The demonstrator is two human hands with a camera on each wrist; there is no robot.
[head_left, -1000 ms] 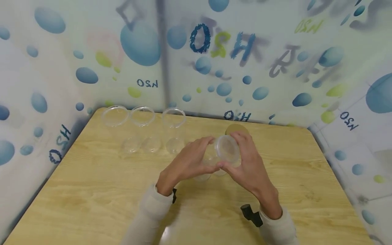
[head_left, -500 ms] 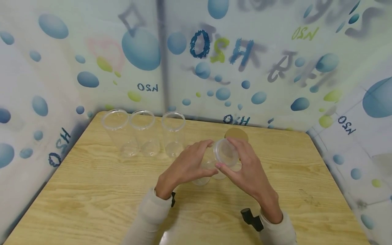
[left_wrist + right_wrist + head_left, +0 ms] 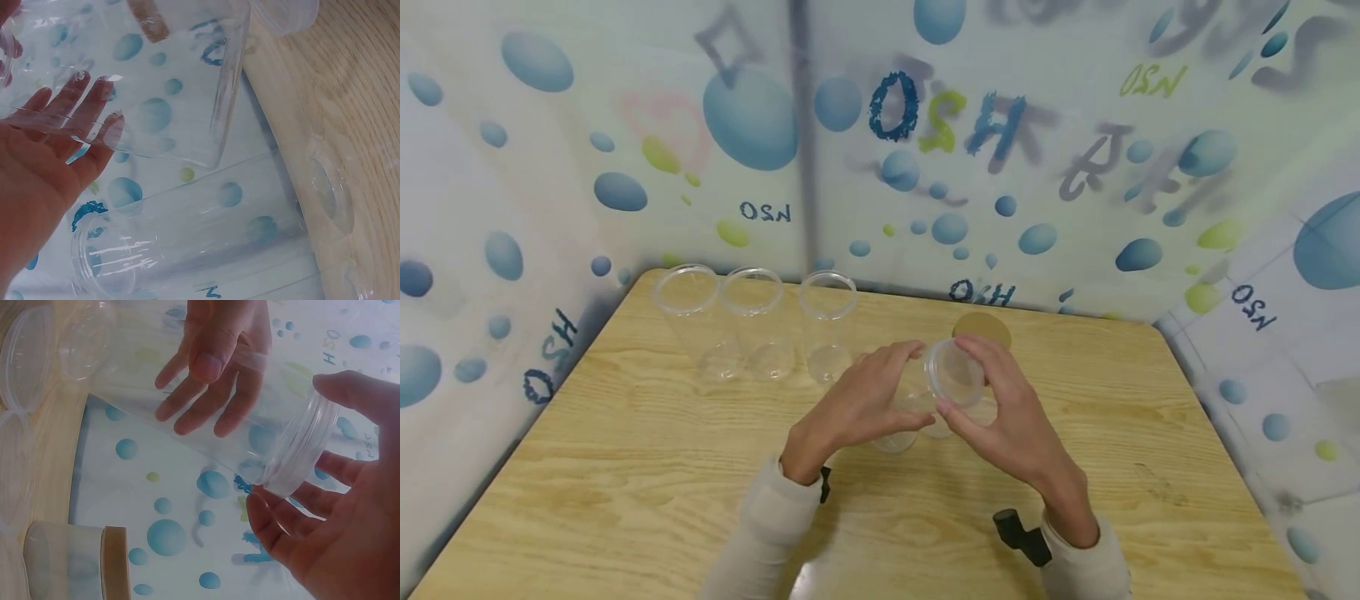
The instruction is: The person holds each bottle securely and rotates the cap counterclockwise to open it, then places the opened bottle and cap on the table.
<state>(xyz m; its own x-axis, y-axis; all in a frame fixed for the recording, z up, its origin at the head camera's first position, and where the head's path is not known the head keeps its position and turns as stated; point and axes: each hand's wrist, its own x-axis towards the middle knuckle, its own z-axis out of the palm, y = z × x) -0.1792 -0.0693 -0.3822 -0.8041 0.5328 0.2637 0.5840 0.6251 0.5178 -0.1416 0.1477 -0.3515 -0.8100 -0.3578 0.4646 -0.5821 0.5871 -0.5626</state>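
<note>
A clear plastic jar (image 3: 275, 415) is held tilted above the table between both hands. My left hand (image 3: 861, 400) grips its body, fingers wrapped around the side, as the right wrist view shows. At the jar's mouth sits a clear screw lid (image 3: 957, 372), which my right hand (image 3: 1018, 417) holds by the rim between thumb and fingers. Whether the lid is fully tightened I cannot tell. Below the hands, loose clear lids (image 3: 893, 440) lie on the table, partly hidden.
Three uncovered clear jars (image 3: 827, 325) stand upright at the table's back left. Behind my right hand is a jar with a gold-brown lid (image 3: 982, 330). The wooden table (image 3: 625, 500) meets a patterned wall (image 3: 880, 217) at the back.
The camera view has shifted slightly. Both hands stay around the jar and its lid, with only a slight shift of the right fingers on the lid.
</note>
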